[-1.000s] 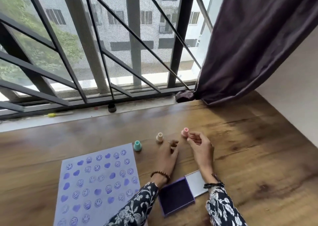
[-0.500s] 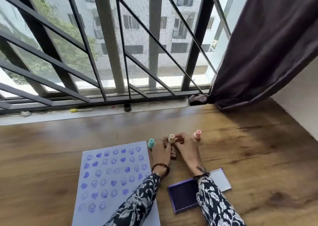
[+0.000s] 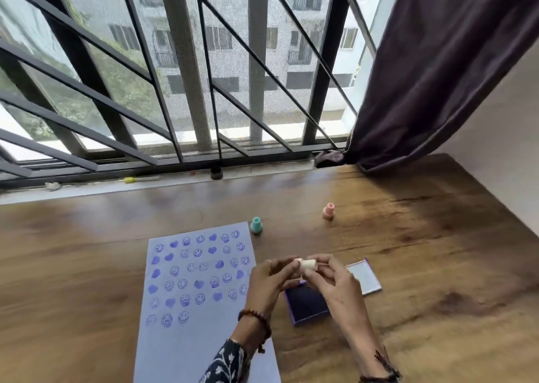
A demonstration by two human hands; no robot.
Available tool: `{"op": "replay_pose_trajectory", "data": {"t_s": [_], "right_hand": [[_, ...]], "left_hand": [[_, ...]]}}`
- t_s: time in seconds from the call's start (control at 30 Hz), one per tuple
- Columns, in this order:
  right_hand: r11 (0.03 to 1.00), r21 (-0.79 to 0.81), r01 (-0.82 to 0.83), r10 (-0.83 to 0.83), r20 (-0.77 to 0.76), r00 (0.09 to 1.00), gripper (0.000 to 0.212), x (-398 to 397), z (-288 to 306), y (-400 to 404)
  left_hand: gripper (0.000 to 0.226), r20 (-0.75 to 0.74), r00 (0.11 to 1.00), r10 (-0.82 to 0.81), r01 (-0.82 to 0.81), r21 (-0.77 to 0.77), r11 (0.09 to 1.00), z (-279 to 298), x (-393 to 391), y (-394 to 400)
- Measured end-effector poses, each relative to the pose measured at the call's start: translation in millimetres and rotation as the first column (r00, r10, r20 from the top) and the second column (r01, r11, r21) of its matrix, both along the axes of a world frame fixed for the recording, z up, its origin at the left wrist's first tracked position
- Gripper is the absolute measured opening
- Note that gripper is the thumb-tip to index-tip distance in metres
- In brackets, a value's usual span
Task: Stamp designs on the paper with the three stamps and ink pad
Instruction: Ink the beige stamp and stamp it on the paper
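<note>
A pale lilac paper (image 3: 201, 339) lies on the wooden table, its upper part covered with several rows of purple smiley and heart prints. A teal stamp (image 3: 256, 225) stands upright at the paper's top right corner. A pink stamp (image 3: 328, 210) stands further right. My left hand (image 3: 269, 283) and my right hand (image 3: 335, 283) together hold a cream stamp (image 3: 307, 264) on its side, above the open purple ink pad (image 3: 306, 304). The pad's lid (image 3: 364, 277) lies open to the right.
The wooden table (image 3: 437, 251) runs to a window sill with black bars. A small dark cap (image 3: 216, 173) and a yellow pen (image 3: 140, 179) lie on the sill. A dark curtain (image 3: 437, 76) hangs at the back right, beside a white wall.
Both hands took the cream stamp from between the teal and pink stamps and brought it back toward me, over the ink pad. The camera view shifted as well.
</note>
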State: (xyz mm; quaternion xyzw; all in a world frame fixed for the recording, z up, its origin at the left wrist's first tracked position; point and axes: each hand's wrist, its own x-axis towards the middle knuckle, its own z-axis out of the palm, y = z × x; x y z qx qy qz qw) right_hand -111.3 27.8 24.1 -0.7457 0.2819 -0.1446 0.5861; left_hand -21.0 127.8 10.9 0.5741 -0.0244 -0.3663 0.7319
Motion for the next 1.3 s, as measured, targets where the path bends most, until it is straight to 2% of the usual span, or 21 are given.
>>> {"op": "replay_pose_trajectory", "data": {"t_s": [0.1,0.2,0.27,0.33,0.4,0.47,0.5,0.57,0.63,0.77,0.87,1.0,1.07,1.2,1.3], "right_hand": [[0.984,-0.162,-0.067,0.060,-0.048,0.997,0.009,-12,3,12],[0.967,-0.249,-0.048,0.035,-0.057,0.998,0.009,-16,3,21],[0.957,-0.289,-0.012,-0.003,-0.051,0.999,0.012,-17,3,26],[0.967,-0.252,0.038,-0.047,-0.029,0.998,0.015,-16,6,31],[0.990,-0.043,0.133,-0.132,0.027,0.991,0.020,-15,9,35],[0.934,0.274,0.229,-0.244,0.022,0.969,0.027,-16,10,34],[0.852,0.459,0.252,-0.290,0.012,0.957,0.027,-17,10,33],[0.619,0.751,0.229,-0.332,-0.014,0.943,0.023,-20,13,29],[0.464,0.867,0.183,-0.310,-0.035,0.950,0.023,-26,14,26],[0.368,0.920,0.139,-0.304,-0.022,0.952,0.019,-36,10,21],[0.363,0.926,0.105,-0.306,0.012,0.952,0.013,-40,5,16],[0.338,0.936,0.102,-0.312,0.009,0.950,0.021,-46,-2,9],[0.365,0.924,0.116,-0.296,-0.003,0.955,0.023,-49,-4,7],[0.517,0.847,0.124,-0.239,0.004,0.971,0.020,-50,-8,7],[0.692,0.698,0.184,-0.239,-0.018,0.971,0.013,-47,-11,10]], "left_hand": [[0.008,-0.006,1.000,0.029,-0.029,0.007,1.000,3,-10,4],[0.009,-0.061,0.996,0.067,-0.068,-0.008,0.998,4,-19,5],[0.010,-0.120,0.989,0.087,-0.094,-0.054,0.994,7,-26,7],[0.009,-0.166,0.981,0.103,-0.120,-0.097,0.988,9,-30,8],[0.008,-0.166,0.978,0.128,-0.146,-0.101,0.984,10,-33,10],[0.009,-0.141,0.977,0.160,-0.174,-0.093,0.980,9,-33,14],[0.009,-0.115,0.978,0.175,-0.186,-0.085,0.979,9,-33,17],[0.011,-0.060,0.978,0.199,-0.202,-0.066,0.977,6,-31,21],[0.011,-0.022,0.977,0.214,-0.215,-0.049,0.975,4,-29,25],[0.009,0.021,0.971,0.238,-0.238,-0.008,0.971,-5,-31,27],[0.012,0.034,0.971,0.237,-0.238,0.028,0.971,-11,-31,28],[0.009,0.010,0.973,0.233,-0.233,0.034,0.972,-18,-28,30],[0.008,0.016,0.974,0.226,-0.226,0.048,0.973,-20,-27,30],[0.006,0.048,0.978,0.204,-0.208,0.089,0.974,-24,-25,31],[0.007,0.044,0.982,0.181,-0.185,0.098,0.978,-27,-23,31]]}}
